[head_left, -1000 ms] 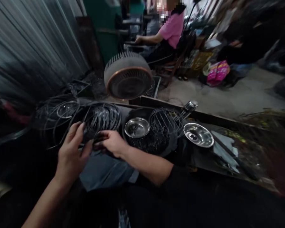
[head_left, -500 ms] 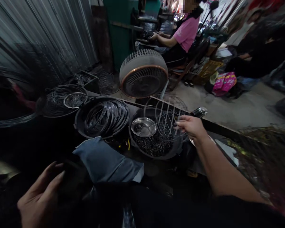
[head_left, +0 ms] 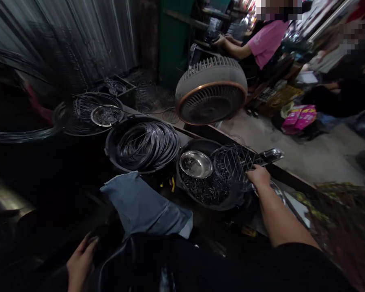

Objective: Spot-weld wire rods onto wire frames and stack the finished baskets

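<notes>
Our arms as worn: right hand [head_left: 259,176] and forearm bare, a black sleeve [head_left: 304,259] covering the arm from the elbow upward; left hand [head_left: 79,263] and wrist likewise bare.

Wire basket [head_left: 235,164], centre right: silver, grid pattern.
Dish [head_left: 196,163], centre: bright silver.
Tub [head_left: 111,152], centre: black; wire rings [head_left: 146,144] dark grey.
Cloth [head_left: 142,207], lower centre: faded blue-grey.
Fan [head_left: 211,91], upper centre: grey, ribbed, copper rim.
Shirt [head_left: 266,38], upper right: pink.
Wall [head_left: 79,40], upper left: grey, corrugated stripes.

Wire rack [head_left: 231,164] over basin [head_left: 212,207], fan [head_left: 211,91] behind
</notes>
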Demonstrator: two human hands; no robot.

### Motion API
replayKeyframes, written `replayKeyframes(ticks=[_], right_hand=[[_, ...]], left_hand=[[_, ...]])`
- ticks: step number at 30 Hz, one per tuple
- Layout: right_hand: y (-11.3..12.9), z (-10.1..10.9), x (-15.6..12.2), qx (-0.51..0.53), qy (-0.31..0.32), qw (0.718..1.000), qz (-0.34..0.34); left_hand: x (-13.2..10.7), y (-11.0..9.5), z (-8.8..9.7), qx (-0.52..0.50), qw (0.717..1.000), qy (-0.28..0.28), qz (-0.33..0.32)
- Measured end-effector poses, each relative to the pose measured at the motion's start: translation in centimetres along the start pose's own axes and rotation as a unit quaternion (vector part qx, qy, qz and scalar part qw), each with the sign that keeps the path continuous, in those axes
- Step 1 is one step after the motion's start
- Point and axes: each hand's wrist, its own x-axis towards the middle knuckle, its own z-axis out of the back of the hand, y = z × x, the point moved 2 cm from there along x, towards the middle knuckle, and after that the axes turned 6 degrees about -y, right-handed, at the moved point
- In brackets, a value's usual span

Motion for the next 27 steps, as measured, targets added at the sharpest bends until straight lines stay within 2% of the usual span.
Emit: replayKeyframes(ticks=[3, 6, 8, 11, 12, 14, 17, 19, 22, 23, 24, 25, 27], right_hand=[[1.0, 1.1, -0.7, -0.017, -0.017, 1.0, 0.011], [3.6, 1.6, -2.1, -0.004, -0.043, 0.998, 0.051], [6.7, 1.1, -3.9, 0.011, -0.046, 0.994, 0.102], [13.4, -0.8, -8.8, 0.045, -0.007, 0.979, 0.198], [16.2, -1.5, -11.2, 0.085, 0.007, 0.964, 0.252], [21.8, -2.7, -16.7, 0.177, 0.052, 0.908, 0.377], [28.9, -3.8, -26.5, 0.248, 0.11, 0.799, 0.537], [31.7, -4.5, -33.1, 0.266, 0.148, 0.726, 0.617], [32.4, -6.6, -41.2, 0.238, 0.26, 0.638, 0.685], [31.9, -7.6, -43.1, 0.216, 0.311, 0.635, 0.673], [31.2, -8.8, -44.4, 0.183, 0.365, 0.645, 0.646], [30.5, -9.9, -45.3, 0.142, 0.413, 0.664, 0.607], [29.2, -12.0, -46.0, 0.073, 0.468, 0.697, 0.538]], left_hand=[[-0.4, -0.2, -0.8, -0.076, 0.99, -0.001, 0.116], [-0.4, -0.6, -1.5, -0.162, 0.97, 0.001, 0.181], [-0.1, -0.6, -1.9, -0.194, 0.961, 0.014, 0.196], [0.6, 0.2, -2.1, -0.202, 0.958, 0.033, 0.199], [0.8, 0.7, -2.1, -0.202, 0.958, 0.04, 0.199], [1.4, 1.7, -2.0, -0.196, 0.959, 0.053, 0.197], [2.1, 3.2, -1.7, -0.175, 0.964, 0.064, 0.189], [2.5, 3.9, -1.5, -0.165, 0.967, 0.078, 0.175], [2.8, 4.3, -1.2, -0.139, 0.975, 0.09, 0.148], [2.8, 4.2, -1.0, -0.128, 0.977, 0.087, 0.143], [2.8, 4.2, -0.9, -0.119, 0.98, 0.083, 0.139], [2.8, 4.1, -0.8, -0.111, 0.981, 0.084, 0.135], [2.7, 3.9, -0.8, -0.11, 0.982, 0.097, 0.118]])
